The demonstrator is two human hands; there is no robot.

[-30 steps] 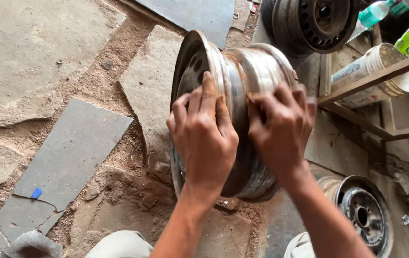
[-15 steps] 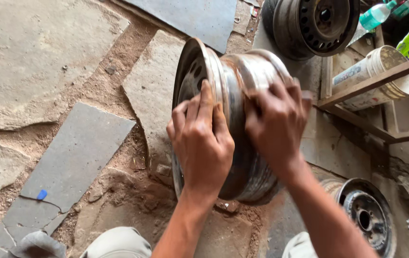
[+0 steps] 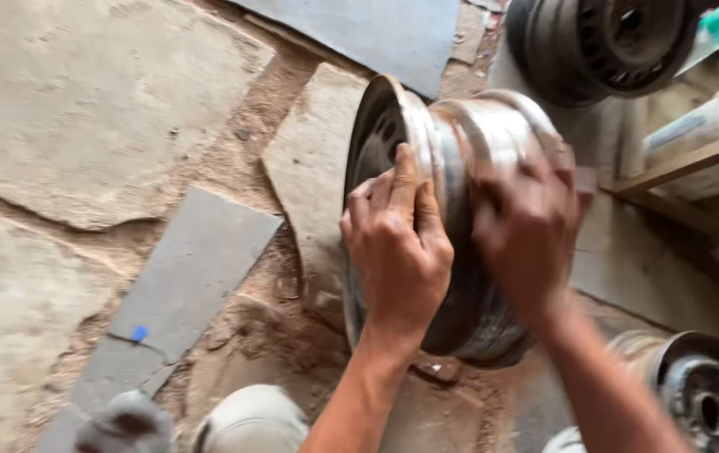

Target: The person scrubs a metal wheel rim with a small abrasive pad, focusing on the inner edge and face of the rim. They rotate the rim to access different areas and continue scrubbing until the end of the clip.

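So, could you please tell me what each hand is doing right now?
Left hand: flat on the steel wheel rim, fingers spread.
Right hand: on the rim, blurred; grip cannot be told.

- The floor (image 3: 82, 109) is rough, uneven stone slabs in pale tan, filling the upper left and left of the frame.
- Sandy dirt (image 3: 258, 335) fills the gaps between the slabs, thickest at the lower centre.
- A flat grey slab (image 3: 183, 285) lies slantwise at lower left, with a small blue mark (image 3: 138, 333) on it.
- Another grey slab (image 3: 368, 29) lies at the top centre.
- A wooden shelf (image 3: 695, 159) crosses the right edge.
- A dark wheel rim (image 3: 603, 42) rests at upper right; another rim (image 3: 703, 394) sits at lower right.
- Daylight is soft and even.
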